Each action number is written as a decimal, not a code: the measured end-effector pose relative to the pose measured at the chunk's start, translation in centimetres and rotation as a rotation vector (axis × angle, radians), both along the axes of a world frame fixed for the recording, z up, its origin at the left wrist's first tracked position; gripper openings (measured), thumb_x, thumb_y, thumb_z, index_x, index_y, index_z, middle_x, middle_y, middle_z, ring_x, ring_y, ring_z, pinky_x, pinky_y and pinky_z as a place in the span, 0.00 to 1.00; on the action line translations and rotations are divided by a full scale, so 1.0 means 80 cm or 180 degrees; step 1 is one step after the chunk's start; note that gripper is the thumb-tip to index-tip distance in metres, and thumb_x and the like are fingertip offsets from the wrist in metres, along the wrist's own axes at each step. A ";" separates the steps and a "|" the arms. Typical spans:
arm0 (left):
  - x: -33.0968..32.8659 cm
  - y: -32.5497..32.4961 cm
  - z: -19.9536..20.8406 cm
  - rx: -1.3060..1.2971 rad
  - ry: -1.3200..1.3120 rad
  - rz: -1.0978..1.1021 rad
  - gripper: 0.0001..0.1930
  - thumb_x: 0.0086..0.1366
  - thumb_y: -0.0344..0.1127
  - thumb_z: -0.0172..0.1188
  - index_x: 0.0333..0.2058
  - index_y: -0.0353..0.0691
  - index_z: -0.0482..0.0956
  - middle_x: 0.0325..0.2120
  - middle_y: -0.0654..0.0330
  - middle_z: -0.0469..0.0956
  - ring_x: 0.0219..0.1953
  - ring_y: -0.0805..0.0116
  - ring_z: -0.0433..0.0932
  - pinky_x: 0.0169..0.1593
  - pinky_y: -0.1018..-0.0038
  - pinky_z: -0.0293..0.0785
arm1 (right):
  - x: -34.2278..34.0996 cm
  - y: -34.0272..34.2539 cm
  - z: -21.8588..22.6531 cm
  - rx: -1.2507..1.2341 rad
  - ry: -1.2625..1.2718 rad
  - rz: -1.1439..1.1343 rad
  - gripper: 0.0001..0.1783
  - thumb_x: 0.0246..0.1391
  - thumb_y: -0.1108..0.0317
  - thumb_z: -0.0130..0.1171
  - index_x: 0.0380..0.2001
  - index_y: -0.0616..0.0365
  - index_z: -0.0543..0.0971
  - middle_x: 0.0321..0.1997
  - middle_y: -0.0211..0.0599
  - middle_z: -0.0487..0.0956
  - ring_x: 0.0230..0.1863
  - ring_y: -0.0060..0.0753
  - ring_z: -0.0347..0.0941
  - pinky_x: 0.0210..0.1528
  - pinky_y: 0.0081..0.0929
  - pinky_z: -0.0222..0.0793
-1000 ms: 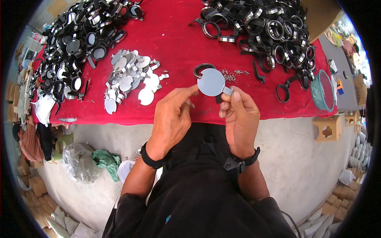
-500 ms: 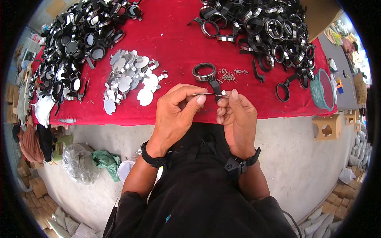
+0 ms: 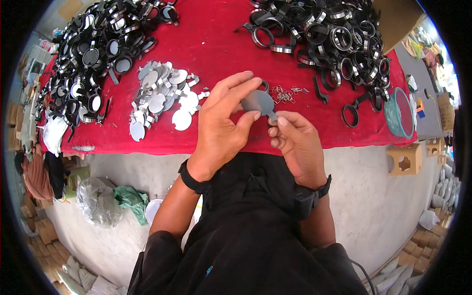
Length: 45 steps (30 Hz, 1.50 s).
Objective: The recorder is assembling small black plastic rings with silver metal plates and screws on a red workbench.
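Note:
Between my hands a flat grey metal disc (image 3: 258, 103) with a small tab is tilted so its face shows. My left hand (image 3: 223, 118) grips its rim between thumb and fingers. The tab is pinched in the fingertips of my right hand (image 3: 300, 147). Mostly hidden behind the disc lies a black ring holder, only a bit of its ring (image 3: 266, 86) showing. Small wire clips (image 3: 286, 94) are scattered just right of it. To the left is a heap of similar silver tabbed discs (image 3: 157, 101).
Black holders fitted with discs (image 3: 91, 56) are piled far left on the red cloth (image 3: 211, 49). At the far right is a heap of open black-and-silver ring holders (image 3: 339, 39). A teal-rimmed basket (image 3: 393, 115) stands at the right edge. Plastic bags (image 3: 98, 201) lie on the floor.
The disc, seen edge-on before, has been turned so its broad face shows. My left fingers have lifted and spread around its rim; the right hand keeps its pinch.

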<state>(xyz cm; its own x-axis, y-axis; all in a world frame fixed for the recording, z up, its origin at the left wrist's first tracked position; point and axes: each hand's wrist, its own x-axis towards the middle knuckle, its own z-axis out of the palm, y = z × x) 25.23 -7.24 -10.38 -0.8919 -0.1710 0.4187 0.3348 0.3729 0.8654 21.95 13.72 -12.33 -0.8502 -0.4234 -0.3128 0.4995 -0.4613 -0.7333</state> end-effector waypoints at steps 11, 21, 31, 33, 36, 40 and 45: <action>-0.056 -0.054 -0.056 -0.0449 -0.1573 0.0278 0.45 0.65 0.30 0.80 0.77 0.30 0.69 0.61 0.39 0.86 0.45 0.59 0.92 0.52 0.65 0.87 | -0.059 -0.028 -0.010 0.2133 0.2011 -0.1321 0.11 0.68 0.81 0.66 0.51 0.67 0.90 0.49 0.40 0.88 0.48 0.35 0.88 0.51 0.32 0.86; -0.076 -0.026 -0.090 0.0566 -0.1375 -0.0199 0.38 0.68 0.26 0.78 0.73 0.22 0.73 0.59 0.44 0.87 0.51 0.66 0.89 0.54 0.68 0.87 | -0.061 -0.086 -0.032 0.3325 0.2948 -0.1445 0.11 0.63 0.76 0.70 0.48 0.63 0.90 0.49 0.48 0.87 0.48 0.52 0.87 0.51 0.43 0.83; -0.060 0.005 -0.077 0.0684 -0.1253 0.0328 0.32 0.68 0.32 0.79 0.68 0.28 0.80 0.55 0.43 0.90 0.55 0.60 0.91 0.56 0.65 0.87 | -0.050 -0.082 -0.046 0.3533 0.3273 -0.1671 0.08 0.63 0.75 0.70 0.45 0.64 0.89 0.47 0.49 0.87 0.49 0.56 0.86 0.54 0.46 0.82; -0.060 0.006 -0.074 0.0699 -0.1271 0.0330 0.31 0.68 0.32 0.79 0.67 0.28 0.81 0.55 0.43 0.90 0.55 0.59 0.91 0.56 0.65 0.87 | -0.050 -0.081 -0.051 0.3393 0.3105 -0.1700 0.08 0.63 0.75 0.70 0.44 0.64 0.89 0.47 0.48 0.88 0.48 0.55 0.87 0.53 0.46 0.82; -0.060 0.007 -0.071 0.0739 -0.1306 0.0308 0.31 0.69 0.31 0.78 0.67 0.29 0.81 0.56 0.43 0.90 0.57 0.59 0.91 0.58 0.65 0.87 | -0.054 -0.080 -0.055 0.3162 0.2844 -0.1736 0.07 0.63 0.76 0.71 0.44 0.64 0.89 0.45 0.48 0.88 0.47 0.53 0.87 0.51 0.45 0.83; -0.059 0.006 -0.077 0.0808 -0.1195 0.0287 0.30 0.69 0.30 0.77 0.68 0.31 0.81 0.56 0.44 0.90 0.58 0.58 0.91 0.59 0.65 0.87 | -0.055 -0.080 -0.049 0.3155 0.2648 -0.1668 0.07 0.63 0.76 0.71 0.43 0.63 0.90 0.44 0.47 0.88 0.44 0.51 0.87 0.49 0.43 0.82; -0.059 0.010 -0.078 0.0854 -0.1058 0.0372 0.29 0.68 0.28 0.78 0.66 0.29 0.83 0.49 0.45 0.92 0.51 0.62 0.92 0.53 0.68 0.88 | -0.056 -0.078 -0.049 0.3275 0.2754 -0.1657 0.06 0.62 0.76 0.71 0.42 0.63 0.90 0.42 0.47 0.88 0.44 0.53 0.87 0.48 0.44 0.82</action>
<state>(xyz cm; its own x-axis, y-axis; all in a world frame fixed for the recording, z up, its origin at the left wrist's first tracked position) 20.54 -6.44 -16.66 -0.9388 -0.3421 0.0395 -0.0090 0.1391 0.9902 17.44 7.50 -16.23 -0.9124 0.0803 0.4012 -0.3230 0.4607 -0.8267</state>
